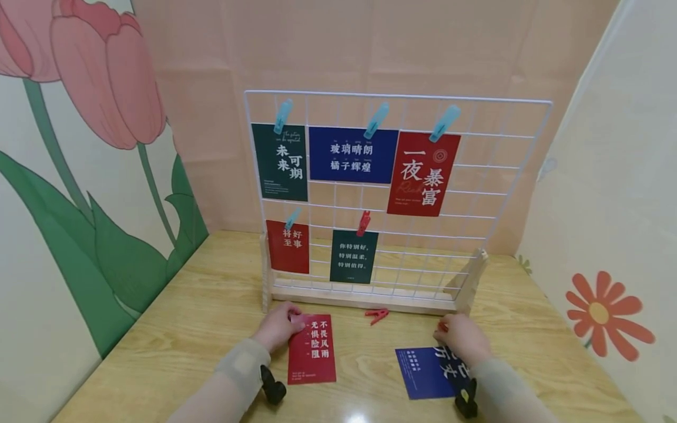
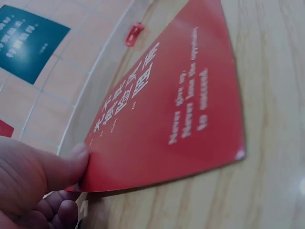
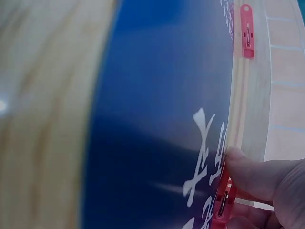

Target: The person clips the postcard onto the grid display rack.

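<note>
My left hand [image 1: 280,326] pinches the upper left corner of a red card [image 1: 312,358] with white characters. In the left wrist view the thumb lies on the card's face and the other fingers curl beneath its edge. My right hand [image 1: 465,338] grips a red clothespin [image 3: 222,202] between thumb and fingers, right beside the upper edge of a blue card [image 1: 427,376]. That hand and wrist overlap part of the blue card in the head view. Another red clothespin [image 1: 377,316] lies on the table between the hands.
Behind the hands stands a white wire grid [image 1: 486,179] on a wooden base [image 1: 365,299]. Several cards hang there from blue clothespins [image 1: 376,120], and a green card [image 1: 353,257] from a red one. Painted walls flank the wooden table [image 1: 222,294].
</note>
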{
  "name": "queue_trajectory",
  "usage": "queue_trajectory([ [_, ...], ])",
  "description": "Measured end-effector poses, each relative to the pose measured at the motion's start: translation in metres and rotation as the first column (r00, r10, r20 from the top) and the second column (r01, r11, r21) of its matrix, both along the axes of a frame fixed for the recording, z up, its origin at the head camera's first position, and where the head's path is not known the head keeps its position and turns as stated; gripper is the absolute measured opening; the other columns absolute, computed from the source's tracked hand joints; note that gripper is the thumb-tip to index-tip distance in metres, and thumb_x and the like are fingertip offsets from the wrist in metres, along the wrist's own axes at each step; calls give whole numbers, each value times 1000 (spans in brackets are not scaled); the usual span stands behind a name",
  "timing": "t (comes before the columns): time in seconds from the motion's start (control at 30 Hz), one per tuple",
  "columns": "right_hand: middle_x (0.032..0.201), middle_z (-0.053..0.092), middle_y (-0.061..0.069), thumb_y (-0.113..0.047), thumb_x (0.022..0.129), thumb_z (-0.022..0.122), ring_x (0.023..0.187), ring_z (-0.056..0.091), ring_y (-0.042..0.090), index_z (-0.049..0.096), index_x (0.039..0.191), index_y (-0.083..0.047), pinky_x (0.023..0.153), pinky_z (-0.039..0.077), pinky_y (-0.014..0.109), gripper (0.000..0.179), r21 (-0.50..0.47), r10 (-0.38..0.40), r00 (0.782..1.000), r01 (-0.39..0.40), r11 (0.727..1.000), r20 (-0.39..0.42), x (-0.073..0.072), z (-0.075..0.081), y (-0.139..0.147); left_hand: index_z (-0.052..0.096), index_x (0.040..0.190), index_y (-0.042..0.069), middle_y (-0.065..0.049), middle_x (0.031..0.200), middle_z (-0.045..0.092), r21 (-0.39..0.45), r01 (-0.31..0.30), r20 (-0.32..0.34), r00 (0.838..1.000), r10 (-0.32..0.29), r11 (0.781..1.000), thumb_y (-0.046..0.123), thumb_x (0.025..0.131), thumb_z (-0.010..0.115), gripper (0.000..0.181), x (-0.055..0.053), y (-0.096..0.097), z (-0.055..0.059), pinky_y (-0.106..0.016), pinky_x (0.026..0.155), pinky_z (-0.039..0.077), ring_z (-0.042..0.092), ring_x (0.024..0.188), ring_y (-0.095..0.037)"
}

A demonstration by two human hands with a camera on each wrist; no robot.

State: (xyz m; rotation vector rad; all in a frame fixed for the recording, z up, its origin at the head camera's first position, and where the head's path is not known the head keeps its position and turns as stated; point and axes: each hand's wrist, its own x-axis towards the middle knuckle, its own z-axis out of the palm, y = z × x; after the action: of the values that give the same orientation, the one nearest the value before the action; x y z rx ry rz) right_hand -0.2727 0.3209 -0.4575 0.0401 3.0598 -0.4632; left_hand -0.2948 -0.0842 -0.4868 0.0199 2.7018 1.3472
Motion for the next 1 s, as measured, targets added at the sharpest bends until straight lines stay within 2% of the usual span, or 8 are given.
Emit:
queue_trajectory([
  [0.13,79,59,6,-17,84,73,68,53,20,67,91,-2,64,47,41,17,-10,-3,1000,3,1000,-7,-1,1,-1,63,107,7,-5,96,62,66,-12,-28,999,14,998,13,92,64,16,-1,-1,0,-42,80,45,56,88,-20],
  [0.33,73,57,4,-14,85,71,64,51,18,65,84,-4,59,44,37,12,-56,5,999,-7,998,-38,1,2,0,66,104,4,-5,90,63,162,-24,-63,997,34,986,9,90,66,15,-3,-1,4,-35,74,48,58,83,-18],
  [0.4,73,57,3,-13,86,69,64,51,18,65,84,-4,58,44,36,11,-81,8,999,-12,997,-50,2,3,1,67,103,4,-5,89,63,186,-32,-45,998,42,982,10,90,67,15,-4,-1,6,-34,74,48,58,83,-18],
  [0.53,80,58,7,-14,90,66,69,52,21,67,96,-1,62,45,39,14,-142,7,996,-20,990,-89,2,5,3,67,100,3,-5,88,64,228,-38,-19,999,44,973,11,89,68,14,-3,-1,11,-36,77,47,59,82,-18],
  [0.63,87,61,10,-16,92,65,74,55,23,66,106,3,66,47,42,23,-174,8,994,-27,984,-112,3,10,4,67,99,3,-5,87,65,263,-42,-12,999,47,964,11,88,69,14,-3,-1,15,-38,78,46,59,83,-18],
  [0.83,97,67,13,-25,94,64,81,61,22,61,118,6,70,52,42,40,-248,-4,995,-20,968,-98,6,22,3,67,98,3,-5,89,66,302,-41,20,999,37,952,16,88,71,17,-1,-1,21,-40,81,44,58,85,-21],
  [1.0,90,67,9,-31,94,62,80,60,21,62,118,4,69,51,41,42,-318,-20,994,-16,948,-109,10,34,-1,66,99,6,-6,92,66,334,-49,74,997,25,941,24,86,73,23,-1,-1,25,-42,82,42,58,86,-23],
])
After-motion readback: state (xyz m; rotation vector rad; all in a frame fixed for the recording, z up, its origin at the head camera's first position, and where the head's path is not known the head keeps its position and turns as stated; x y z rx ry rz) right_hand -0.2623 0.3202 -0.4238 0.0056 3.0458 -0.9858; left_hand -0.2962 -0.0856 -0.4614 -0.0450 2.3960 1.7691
